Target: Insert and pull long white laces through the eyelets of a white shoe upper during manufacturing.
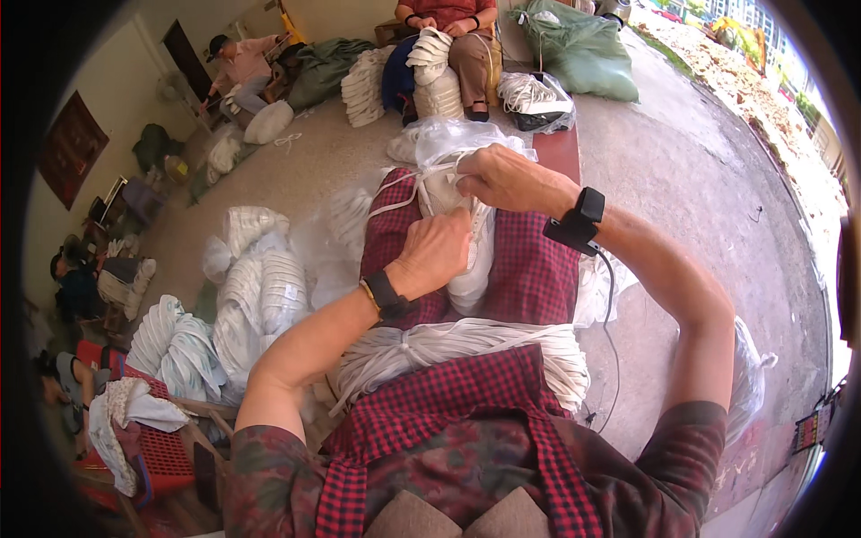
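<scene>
Between my knees stands a white canvas shoe upper (439, 190), its eyelet edge showing between my hands. My left hand (435, 253) is closed at the near side of the upper, fingertips pinched on its edge. Just beyond it, my right hand (516, 179) is closed with fingers bent down at the upper's far side, where a white shoelace (395, 206) runs to its fingertips. The lace loops over my left knee. Below the upper, more white shoe pieces (468, 289) show between my thighs. Across my lap lies a thick tied bundle of white laces (448, 354).
Stacked white uppers in clear plastic (260, 287) stand on the floor at my left, near a red plastic chair (166, 448) with cloth on it. Ahead sits a person (448, 22) with similar stacks. Green sacks (578, 49) lie behind. A black cable (614, 332) hangs from my right wrist.
</scene>
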Motion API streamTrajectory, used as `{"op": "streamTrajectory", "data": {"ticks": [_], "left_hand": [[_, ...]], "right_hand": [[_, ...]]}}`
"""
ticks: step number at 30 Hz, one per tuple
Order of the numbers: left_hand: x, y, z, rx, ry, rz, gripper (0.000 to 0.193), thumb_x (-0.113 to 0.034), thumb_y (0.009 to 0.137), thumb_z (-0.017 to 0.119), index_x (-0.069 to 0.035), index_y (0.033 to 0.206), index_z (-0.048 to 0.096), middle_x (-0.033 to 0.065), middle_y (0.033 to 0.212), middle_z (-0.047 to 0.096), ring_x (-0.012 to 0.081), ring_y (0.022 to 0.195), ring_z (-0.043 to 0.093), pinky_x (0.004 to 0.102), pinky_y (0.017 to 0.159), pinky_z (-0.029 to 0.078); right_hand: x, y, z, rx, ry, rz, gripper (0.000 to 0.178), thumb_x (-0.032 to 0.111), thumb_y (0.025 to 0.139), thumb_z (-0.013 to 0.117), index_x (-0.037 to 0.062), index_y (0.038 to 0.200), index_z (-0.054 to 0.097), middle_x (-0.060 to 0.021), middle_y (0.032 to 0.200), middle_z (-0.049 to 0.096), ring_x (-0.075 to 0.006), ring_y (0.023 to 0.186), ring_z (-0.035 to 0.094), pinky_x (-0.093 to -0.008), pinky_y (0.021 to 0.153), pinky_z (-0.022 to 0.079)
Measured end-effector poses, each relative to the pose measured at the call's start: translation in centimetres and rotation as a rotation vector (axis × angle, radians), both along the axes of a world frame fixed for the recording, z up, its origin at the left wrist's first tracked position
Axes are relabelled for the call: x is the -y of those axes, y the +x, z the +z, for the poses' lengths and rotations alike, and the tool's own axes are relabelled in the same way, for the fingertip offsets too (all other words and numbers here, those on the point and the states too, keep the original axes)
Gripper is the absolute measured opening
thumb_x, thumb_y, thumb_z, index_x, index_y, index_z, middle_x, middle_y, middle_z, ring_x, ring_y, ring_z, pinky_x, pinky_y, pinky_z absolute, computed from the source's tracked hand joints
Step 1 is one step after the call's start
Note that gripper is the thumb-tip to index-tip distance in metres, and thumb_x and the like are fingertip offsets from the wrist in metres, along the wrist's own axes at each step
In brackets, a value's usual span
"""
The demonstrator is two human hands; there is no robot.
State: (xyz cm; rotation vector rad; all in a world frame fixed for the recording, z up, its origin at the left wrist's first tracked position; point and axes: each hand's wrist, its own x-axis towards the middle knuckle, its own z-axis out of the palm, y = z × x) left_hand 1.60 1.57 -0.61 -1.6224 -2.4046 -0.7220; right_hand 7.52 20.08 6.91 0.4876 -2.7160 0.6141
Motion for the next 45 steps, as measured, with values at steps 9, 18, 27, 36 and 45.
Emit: {"op": "streamTrajectory", "data": {"ticks": [9,18,27,36,45], "left_hand": [[1.1,-2.1,0.7,0.259,0.017,-0.291,0.01,-0.004,0.086,0.063,0.0,0.089,0.055,0.0077,0.052,0.05,0.0136,0.046,0.049,0.0325,0.05,0.038],[0.5,0.1,1.1,0.197,0.012,-0.118,0.014,-0.01,0.083,0.063,-0.002,0.095,0.058,0.0157,0.059,0.059,0.0361,0.057,0.063,0.0466,0.06,0.049],[1.2,-2.2,1.1,0.358,-0.016,-0.27,0.005,-0.002,0.081,0.062,-0.001,0.081,0.057,-0.0006,0.052,0.051,0.0071,0.049,0.055,0.0286,0.047,0.039],[1.5,-1.8,0.9,0.753,0.069,-0.238,0.004,-0.002,0.087,0.061,-0.002,0.087,0.058,0.0003,0.063,0.063,0.0068,0.057,0.063,0.0221,0.056,0.047],[1.8,-2.5,0.7,0.767,0.079,-0.31,0.005,-0.003,0.088,0.061,0.0,0.085,0.058,0.0002,0.063,0.063,0.0067,0.056,0.062,0.0228,0.055,0.047]], "right_hand": [[-0.4,2.7,-1.4,0.044,0.042,-0.023,0.017,0.005,0.077,0.067,-0.0028,0.092,0.066,-0.0243,0.078,0.065,-0.042,0.082,0.066,-0.0502,0.071,0.049],[-0.3,1.0,-1.8,0.004,0.201,0.041,0.022,0.006,0.074,0.071,0.0017,0.095,0.07,-0.023,0.082,0.068,-0.0402,0.086,0.067,-0.0484,0.073,0.051],[-0.4,1.2,-1.7,0.043,0.135,0.03,0.018,0.007,0.076,0.069,0.0002,0.092,0.07,-0.0218,0.08,0.069,-0.0398,0.082,0.068,-0.0476,0.071,0.052],[-0.6,3.4,-5.3,-0.074,-0.046,0.046,0.021,0.01,0.075,0.076,0.0033,0.095,0.072,-0.0176,0.071,0.068,-0.0329,0.071,0.071,-0.0407,0.064,0.054],[0.1,2.9,-5.3,-0.057,-0.054,0.04,0.022,0.007,0.074,0.073,0.0043,0.096,0.073,-0.0172,0.072,0.068,-0.0332,0.068,0.07,-0.0396,0.063,0.054]]}}
